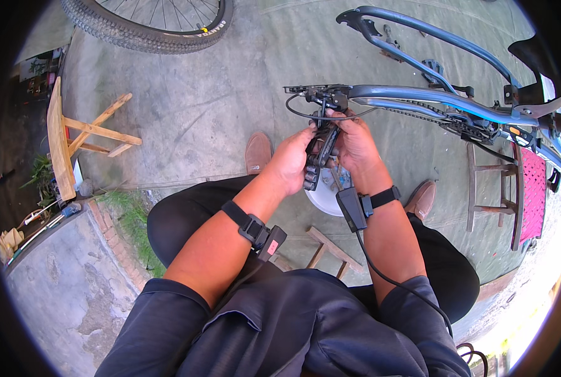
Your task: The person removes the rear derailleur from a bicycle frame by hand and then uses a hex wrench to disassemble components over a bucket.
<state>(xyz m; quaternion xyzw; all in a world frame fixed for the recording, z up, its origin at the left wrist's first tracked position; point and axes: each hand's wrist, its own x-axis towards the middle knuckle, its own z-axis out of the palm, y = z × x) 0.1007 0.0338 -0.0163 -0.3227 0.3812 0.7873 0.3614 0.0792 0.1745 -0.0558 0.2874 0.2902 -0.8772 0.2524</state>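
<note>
A blue-grey bicycle frame (419, 94) reaches in from the right, and a black rear derailleur (323, 151) hangs below its rear end, with a black cable looping by it. My left hand (295, 157) grips the derailleur from the left, thumb and fingers closed on its side. On the other side, my right hand (354, 143) has its fingers closed round the upper part of the derailleur, close under the frame end. Some fingertips are hidden behind the black parts. Below both hands sits a white bowl (326, 202) with small metal parts in it.
A bicycle wheel (126, 36) lies at the upper left. A wooden stool (55, 141) rests tipped over at the left. At the right is a seat with red webbing (532, 195). Another wooden piece (334, 246) shows between my legs. The chain (412, 111) runs along the frame.
</note>
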